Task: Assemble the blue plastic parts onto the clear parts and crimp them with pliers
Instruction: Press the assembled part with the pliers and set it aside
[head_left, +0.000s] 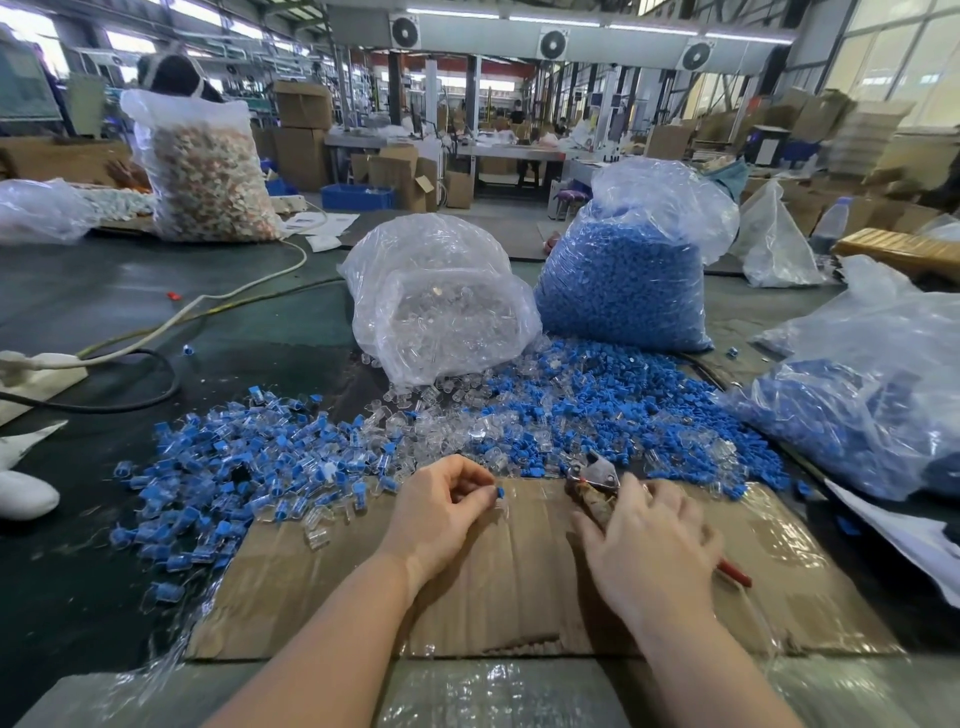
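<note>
Two bags (441, 301): clear parts, blue parts (623, 291) | left hand (441, 512) pinches blue part (501, 491) | right hand (649, 545) grips pliers (592, 480)

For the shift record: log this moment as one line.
left hand: pinches blue-and-clear part | right hand: grips pliers | both over cardboard | crimp: not yet done

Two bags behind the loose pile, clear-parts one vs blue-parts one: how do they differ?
The bag of clear parts slumps low and wide, mouth toward the pile, with parts spilling out onto the table; the bag of blue parts stands taller and upright. The bag of clear parts looks partly full and crumpled; the bag of blue parts is packed, with loose plastic bunched on top. Both are transparent plastic, side by side and touching.
</note>
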